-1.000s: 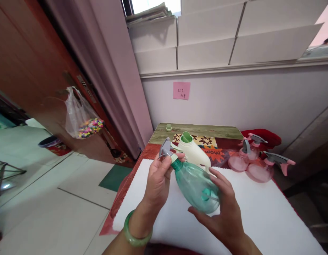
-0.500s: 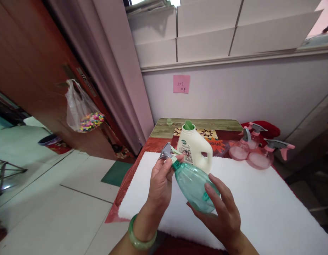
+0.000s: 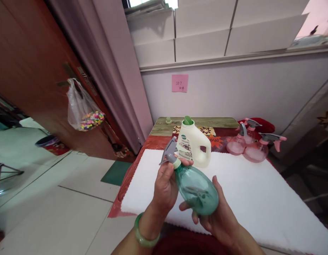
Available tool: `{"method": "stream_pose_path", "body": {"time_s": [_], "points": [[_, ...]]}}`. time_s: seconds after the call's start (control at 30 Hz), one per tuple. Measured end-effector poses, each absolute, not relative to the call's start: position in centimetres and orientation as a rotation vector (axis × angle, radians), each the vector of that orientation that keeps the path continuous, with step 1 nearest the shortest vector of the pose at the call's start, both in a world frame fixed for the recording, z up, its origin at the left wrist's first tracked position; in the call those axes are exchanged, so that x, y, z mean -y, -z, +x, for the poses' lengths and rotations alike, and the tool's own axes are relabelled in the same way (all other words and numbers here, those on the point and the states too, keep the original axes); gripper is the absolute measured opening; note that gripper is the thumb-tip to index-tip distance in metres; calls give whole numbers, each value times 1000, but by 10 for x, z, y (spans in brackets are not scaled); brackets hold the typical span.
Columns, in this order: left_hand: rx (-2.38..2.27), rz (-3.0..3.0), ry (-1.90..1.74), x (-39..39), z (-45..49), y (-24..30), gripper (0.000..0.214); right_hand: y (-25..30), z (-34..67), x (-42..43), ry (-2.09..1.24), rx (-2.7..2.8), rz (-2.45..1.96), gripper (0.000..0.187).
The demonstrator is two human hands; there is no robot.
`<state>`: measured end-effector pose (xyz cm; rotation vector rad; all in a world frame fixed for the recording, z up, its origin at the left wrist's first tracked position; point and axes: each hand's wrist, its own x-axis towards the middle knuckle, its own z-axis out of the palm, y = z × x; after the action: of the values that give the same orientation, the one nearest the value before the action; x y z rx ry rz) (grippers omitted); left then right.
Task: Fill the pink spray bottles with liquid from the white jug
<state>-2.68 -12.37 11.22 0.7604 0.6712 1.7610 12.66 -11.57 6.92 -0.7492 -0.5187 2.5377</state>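
A clear green spray bottle (image 3: 198, 189) with a grey trigger head (image 3: 170, 152) is tilted in front of me, its head toward the upper left. My left hand (image 3: 166, 184), a green bangle on its wrist, closes round the pale collar at the neck. Under and along the right side of the bottle's rounded base, my right hand (image 3: 217, 219) cups it. Just behind the bottle stands a cream jug (image 3: 201, 148) with a handle and a green spout in its uncapped mouth. A small green cap (image 3: 168, 120) lies at the table's far left.
Several pink spray bottles (image 3: 255, 152) with grey-and-pink triggers stand at the table's far right by a red object. White cloth (image 3: 259, 198) covers most of the table. A bag of colourful beads (image 3: 90, 120) hangs from the door handle at left.
The spray bottle has been turned about its length, so its trigger shows differently. My right hand has shifted from its upper side to beneath the base.
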Motion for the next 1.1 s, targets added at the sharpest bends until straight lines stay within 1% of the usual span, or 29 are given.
{"method": "stream_pose_path", "body": {"time_s": [0.07,0.1,0.17,0.3,0.4,0.5,0.53,0.6,0.63,0.67,0.77,0.83,0.9,0.97,1.03,1.1], "points": [[-666,734,-1816,124,-22,-110,20,-70,123,115,-2665,415,-725,94],[-680,726,-1848,123,-21,-109,18,-69,121,116,-2659,403,-743,93],[-745,737,-1916,122,-21,-106,14,-66,114,120,-2528,443,-818,89],[-857,714,-2028,116,-29,-102,12,-54,99,130,-2010,776,-848,80],[-845,677,-2040,113,-35,-100,14,-43,97,128,-1622,1202,-812,90],[-870,675,-2015,111,-38,-99,18,-35,103,117,-1311,1529,-938,90],[-879,667,-2004,111,-38,-98,19,-34,105,113,-1215,1581,-999,95],[-880,649,-1982,109,-38,-97,20,-32,109,107,-1022,1626,-1085,112],[-874,643,-1973,108,-38,-97,21,-31,110,105,-922,1643,-1100,117],[-871,642,-1963,107,-38,-96,22,-30,111,104,-820,1666,-1102,117],[-874,655,-1944,103,-36,-97,29,-27,110,101,-517,1739,-1073,97],[-865,659,-1938,100,-36,-97,33,-25,109,98,-397,1747,-1064,91],[-835,660,-1928,97,-38,-96,34,-23,109,95,-400,1725,-1068,94],[-803,671,-1912,95,-40,-95,35,-24,109,94,-565,1681,-1058,98],[-769,689,-1880,93,-41,-94,34,-26,109,95,-960,1587,-988,94],[-725,691,-1840,93,-42,-94,32,-28,108,98,-1538,1377,-858,84]]}}
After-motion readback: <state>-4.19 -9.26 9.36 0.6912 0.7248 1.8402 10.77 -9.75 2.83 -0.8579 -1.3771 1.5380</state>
